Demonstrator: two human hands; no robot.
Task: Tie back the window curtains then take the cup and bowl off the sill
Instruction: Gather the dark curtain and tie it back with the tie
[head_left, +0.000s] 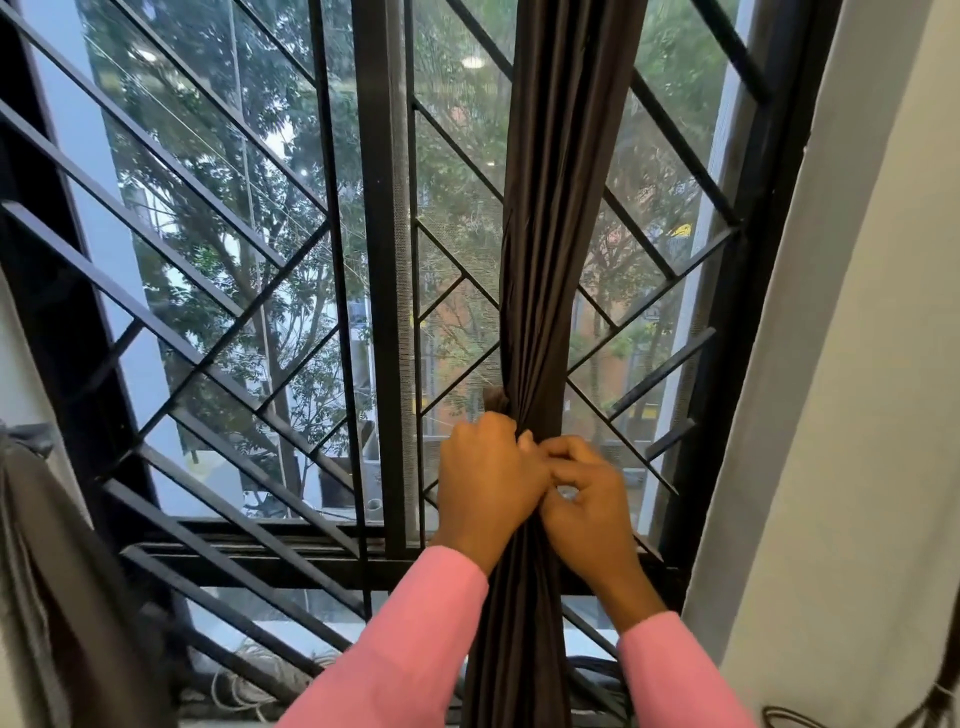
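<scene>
Curtain: I am watching the dark brown curtain (553, 208) hanging in front of the right pane, bunched into one smooth, pleated rope.
Left hand: my left hand (485, 478) is gripping the bunch, fingers curled round it.
Right hand: my right hand (589, 501) is pinching the same cloth, touching the left.
Edges: a black metal grille (234, 249) is running diagonally just behind the curtain; a pale wall (857, 364) is standing near on the right.

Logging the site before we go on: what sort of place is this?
Likely an upper-floor room in a home: a tall window with a black diagonal metal grille, a dark brown gathered fabric curtain, and treetops and buildings outside.
</scene>
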